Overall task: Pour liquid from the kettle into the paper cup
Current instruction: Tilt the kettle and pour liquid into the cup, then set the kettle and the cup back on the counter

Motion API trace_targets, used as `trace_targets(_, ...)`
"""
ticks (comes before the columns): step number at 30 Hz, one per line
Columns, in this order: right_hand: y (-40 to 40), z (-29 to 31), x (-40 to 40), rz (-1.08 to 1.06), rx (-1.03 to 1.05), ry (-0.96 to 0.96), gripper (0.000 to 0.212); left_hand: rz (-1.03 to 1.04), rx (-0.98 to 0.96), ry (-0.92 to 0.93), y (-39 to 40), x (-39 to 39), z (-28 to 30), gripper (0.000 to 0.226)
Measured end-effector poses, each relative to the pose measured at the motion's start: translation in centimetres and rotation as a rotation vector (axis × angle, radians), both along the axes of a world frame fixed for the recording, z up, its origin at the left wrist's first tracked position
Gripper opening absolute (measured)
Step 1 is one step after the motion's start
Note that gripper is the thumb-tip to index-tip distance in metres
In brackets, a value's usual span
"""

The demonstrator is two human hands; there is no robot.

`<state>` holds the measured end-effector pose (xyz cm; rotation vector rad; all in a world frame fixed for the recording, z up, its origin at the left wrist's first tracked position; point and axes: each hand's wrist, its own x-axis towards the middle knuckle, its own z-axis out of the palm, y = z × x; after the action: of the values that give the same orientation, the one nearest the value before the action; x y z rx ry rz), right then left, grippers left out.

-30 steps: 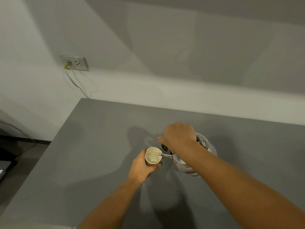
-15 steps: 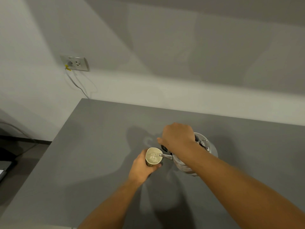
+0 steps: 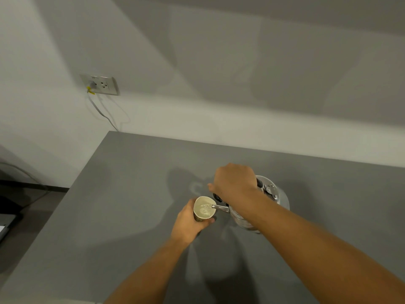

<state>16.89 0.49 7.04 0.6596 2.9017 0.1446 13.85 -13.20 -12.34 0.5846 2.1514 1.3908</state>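
Little has shifted since a second ago: the right hand (image 3: 235, 182), closed on its handle, keeps the round steel kettle (image 3: 266, 204) tipped. The left hand (image 3: 190, 222) stays wrapped around the cream paper cup (image 3: 205, 209), partly filled; pouring looks well underway, with righting the kettle left.

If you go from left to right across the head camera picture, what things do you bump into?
Wall socket → left hand → paper cup → kettle, gripped from above by the right hand.

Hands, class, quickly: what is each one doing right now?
Left hand: closed around the paper cup.
Right hand: closed on the kettle handle, tipping it.
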Motion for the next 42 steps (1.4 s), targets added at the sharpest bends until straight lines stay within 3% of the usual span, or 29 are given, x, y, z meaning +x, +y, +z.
trace_targets(15, 0.4, -0.1, 0.2, -0.030, 0.004, 0.004, 0.042, 0.002, -0.020, 0.018, 0.1, 0.1, -0.1, 0.058)
trace_targets(27, 3.6, -0.8, 3.5, -0.188, -0.104, 0.057, 0.045, -0.001, -0.006, 0.035, -0.1, 0.3, 0.7, 0.057)
trace_targets(38, 5.4, -0.3, 6.4, -0.300, -0.302, 0.118, 0.053, -0.036, 0.014, 0.075, -0.1, -0.1, 1.6, 0.057)
trace_targets(42, 9.0, 0.2, 7.2, -0.371, -0.410, 0.243, 0.058, -0.044, 0.002, 0.159, 2.8, -1.4, 2.9, 0.051)
